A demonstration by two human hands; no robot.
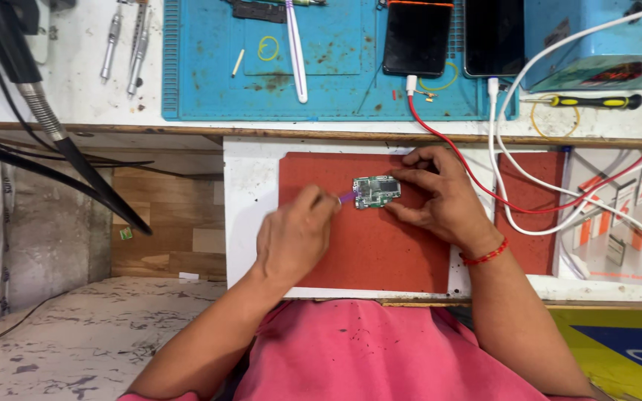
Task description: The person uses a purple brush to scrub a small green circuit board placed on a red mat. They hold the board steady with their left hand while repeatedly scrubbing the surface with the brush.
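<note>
Small green circuit board [377, 191], lying flat on a red mat [380, 252] at the centre of the white pull-out shelf [249, 215]. The right hand [440, 194] pins the board from its 3 o'clock side, fingertips pressed on its upper and lower edges. The left hand [295, 234], at the board's 8 o'clock, is clenched around a purple tool [347, 197] whose tip meets the board's left edge. A red thread band [484, 256] circles the right wrist.

At 12 o'clock from the board, on the bench [76, 82], lies a blue work mat [336, 82] carrying a white-handled brush [296, 52] and two dark phones [419, 37], one fed by a red cable [447, 145], the other by a white cable [495, 141]. At 1 o'clock rests a yellow-and-black screwdriver [596, 102]. At 10 o'clock, metal screwdrivers [124, 44] lie on the bench, and a black hose with a sprung metal collar [46, 111] hangs over its edge.
</note>
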